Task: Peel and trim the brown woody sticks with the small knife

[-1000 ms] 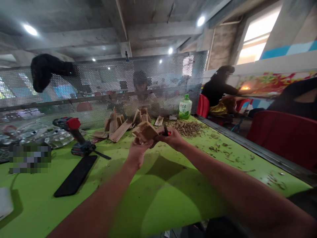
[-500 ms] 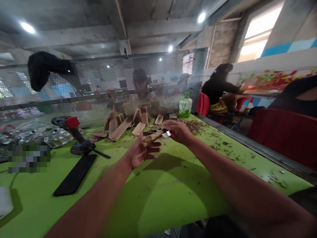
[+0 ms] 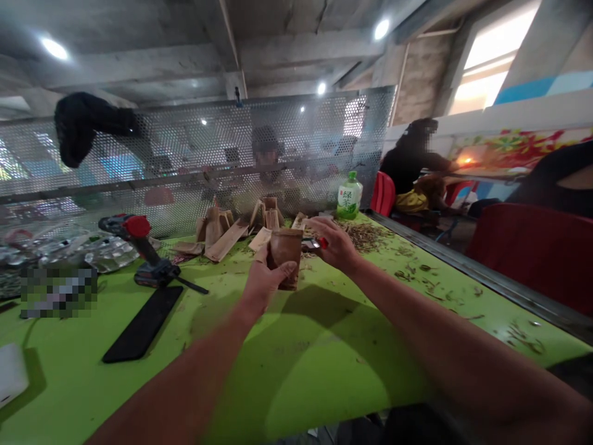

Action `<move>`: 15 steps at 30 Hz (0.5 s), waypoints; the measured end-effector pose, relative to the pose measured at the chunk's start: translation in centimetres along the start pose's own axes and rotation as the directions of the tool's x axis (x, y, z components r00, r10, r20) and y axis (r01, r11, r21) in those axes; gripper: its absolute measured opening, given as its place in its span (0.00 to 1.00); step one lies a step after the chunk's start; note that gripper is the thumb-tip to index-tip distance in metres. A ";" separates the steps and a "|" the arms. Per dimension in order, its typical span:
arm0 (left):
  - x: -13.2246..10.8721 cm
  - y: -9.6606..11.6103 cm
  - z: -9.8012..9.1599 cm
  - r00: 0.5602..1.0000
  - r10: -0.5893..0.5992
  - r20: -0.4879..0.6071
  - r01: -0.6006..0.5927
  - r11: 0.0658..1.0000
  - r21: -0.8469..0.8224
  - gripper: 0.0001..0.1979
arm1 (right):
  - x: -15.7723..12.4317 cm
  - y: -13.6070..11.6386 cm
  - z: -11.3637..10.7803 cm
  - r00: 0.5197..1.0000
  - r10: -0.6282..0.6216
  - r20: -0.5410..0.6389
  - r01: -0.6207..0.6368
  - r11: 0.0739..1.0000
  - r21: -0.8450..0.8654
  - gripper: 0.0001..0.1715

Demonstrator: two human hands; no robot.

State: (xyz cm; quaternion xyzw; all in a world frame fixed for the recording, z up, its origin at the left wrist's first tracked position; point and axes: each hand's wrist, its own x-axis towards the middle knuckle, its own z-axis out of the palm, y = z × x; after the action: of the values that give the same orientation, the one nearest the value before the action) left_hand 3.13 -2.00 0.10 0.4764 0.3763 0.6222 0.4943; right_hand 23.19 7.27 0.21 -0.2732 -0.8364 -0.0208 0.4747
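Observation:
My left hand (image 3: 264,281) grips a flat, brown, bark-like piece (image 3: 286,250), its thumb across the front. The piece stands upright above the table, its broad face towards me. To its right, my right hand (image 3: 336,244) is closed around a small tool with a red handle and a shiny metal end (image 3: 312,243). The metal end points left and lies close to the piece's right edge; whether they touch I cannot tell. Behind the hands stand and lean several similar brown pieces (image 3: 227,241).
Curled brown shavings (image 3: 365,238) litter the green table (image 3: 319,371). A green-capped bottle (image 3: 349,198) stands at the back by a perforated metal screen (image 3: 185,161). On the left are a cordless drill (image 3: 139,250), a black flat case (image 3: 143,324) and clear plastic packs (image 3: 111,253). People sit at right.
The brown piece has turned from nearly edge-on to face me. My left hand has gone from spread fingers to a grip on it. My right hand has drawn slightly apart from it.

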 end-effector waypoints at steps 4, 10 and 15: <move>-0.3 0.5 0.4 0.992 0.129 0.014 -0.129 0.991 0.019 0.34 | 0.1 1.2 0.4 0.992 0.121 -0.039 -0.120 0.993 0.017 0.22; 0.6 -0.6 -0.3 0.982 -0.135 -0.133 0.116 0.983 -0.141 0.25 | -0.4 2.2 1.6 0.864 0.499 0.068 -0.501 0.865 0.018 0.15; 1.7 -1.0 -1.1 0.883 -0.441 -0.160 0.357 0.853 -0.381 0.11 | -0.2 -0.3 2.2 0.795 0.585 0.159 -0.588 0.808 -0.037 0.17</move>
State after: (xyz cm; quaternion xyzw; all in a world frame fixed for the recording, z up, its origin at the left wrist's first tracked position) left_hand 2.23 -0.10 -0.74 0.2150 0.4112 0.6138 0.6387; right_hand 21.46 7.58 -1.08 -0.5161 -0.7466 0.1555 0.3899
